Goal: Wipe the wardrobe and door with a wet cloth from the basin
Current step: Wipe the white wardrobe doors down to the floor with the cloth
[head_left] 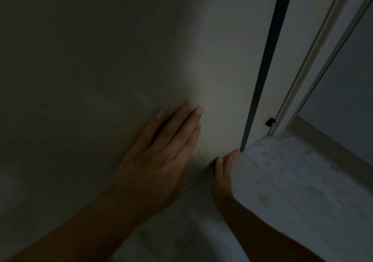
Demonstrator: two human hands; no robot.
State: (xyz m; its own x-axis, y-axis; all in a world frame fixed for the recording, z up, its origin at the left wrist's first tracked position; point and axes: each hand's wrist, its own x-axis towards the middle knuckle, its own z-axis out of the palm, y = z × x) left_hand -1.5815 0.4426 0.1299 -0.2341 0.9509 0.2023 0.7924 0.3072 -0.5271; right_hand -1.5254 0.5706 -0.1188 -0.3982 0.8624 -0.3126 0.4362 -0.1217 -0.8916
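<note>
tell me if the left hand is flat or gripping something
Flat. The left hand lies with straight fingers against the pale panel, gripping nothing that shows.

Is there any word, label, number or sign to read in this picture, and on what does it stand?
None can be read. The pale cream panel under the flat left hand is plain; so are the dark vertical strip, the stained whitish ledge by the right hand and the small black fitting. The picture is dim, so faint marks could be missed.
</note>
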